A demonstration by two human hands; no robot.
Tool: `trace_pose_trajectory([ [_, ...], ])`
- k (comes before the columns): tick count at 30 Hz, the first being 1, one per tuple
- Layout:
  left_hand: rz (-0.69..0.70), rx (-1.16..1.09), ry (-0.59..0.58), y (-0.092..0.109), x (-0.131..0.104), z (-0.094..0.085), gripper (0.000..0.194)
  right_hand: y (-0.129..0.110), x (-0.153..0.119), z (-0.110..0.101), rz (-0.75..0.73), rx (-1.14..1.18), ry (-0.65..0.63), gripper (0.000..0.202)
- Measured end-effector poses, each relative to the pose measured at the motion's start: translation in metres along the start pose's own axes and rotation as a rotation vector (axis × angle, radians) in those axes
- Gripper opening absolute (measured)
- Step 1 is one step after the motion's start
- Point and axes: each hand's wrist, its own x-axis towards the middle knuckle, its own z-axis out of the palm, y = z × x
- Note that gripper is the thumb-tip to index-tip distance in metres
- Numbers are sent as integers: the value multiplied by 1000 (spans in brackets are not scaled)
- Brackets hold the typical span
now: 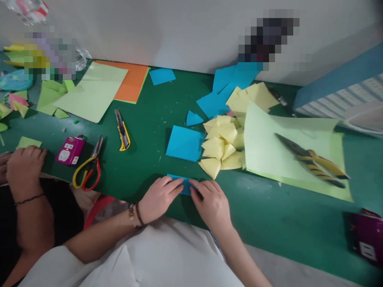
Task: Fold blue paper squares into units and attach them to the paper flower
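A narrow strip of folded blue paper lies at the table's front edge, under both my hands. My left hand, with beaded bracelets at the wrist, holds its left part, fingertips pressed on it. From the right, my right hand has thumb and fingers closed on the other end. Part of the strip is hidden beneath the fingers. Just beyond lies a square blue sheet. Next to that is a pile of folded pale yellow paper pieces, with a small blue folded piece behind.
Left on the green table are scissors, a yellow cutter knife and a purple box. Pliers rest on pale green sheets at right. Another person's hand is at the left edge.
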Motion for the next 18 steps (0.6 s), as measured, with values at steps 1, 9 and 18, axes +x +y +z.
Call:
trace_pose_trajectory([
  [1, -5, -27, -1, -1, 0, 0, 32, 0, 0, 0, -5, 2, 5, 21],
  [9, -30, -219, -16, -7, 5, -7, 26, -9, -11, -12, -73, 32, 155, 13],
  [18, -23, -236, -24, -9, 5, -6, 26, -35, -34, -3, -13, 382, -124, 21],
])
